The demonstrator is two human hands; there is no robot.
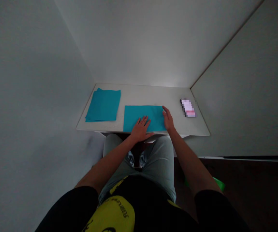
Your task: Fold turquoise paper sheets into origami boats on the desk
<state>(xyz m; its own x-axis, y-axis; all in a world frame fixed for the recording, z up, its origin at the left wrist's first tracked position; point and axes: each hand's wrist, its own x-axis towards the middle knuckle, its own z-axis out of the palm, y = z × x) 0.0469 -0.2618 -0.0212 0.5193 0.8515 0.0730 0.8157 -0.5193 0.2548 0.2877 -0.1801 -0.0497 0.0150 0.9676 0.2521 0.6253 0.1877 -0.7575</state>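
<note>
A blue sheet of paper point(134, 112) lies flat at the front of the white table, its near edge close to the table's front edge. My left hand point(140, 130) rests on the lower middle of the sheet, fingers spread. At the sheet's right edge is my right hand point(168, 120), its fingers stretched along that side and the index fingertip at the far right corner. Whether the sheet is folded or single I cannot tell. To the left lies a stack of blue paper point(103, 104), its sheets slightly out of line.
A phone point(188, 108) with a lit, blurred screen lies at the right of the white table point(150, 93). Walls close in the table at the back and on both sides. Below on the right, a green object point(219, 184) shows partly behind my right arm.
</note>
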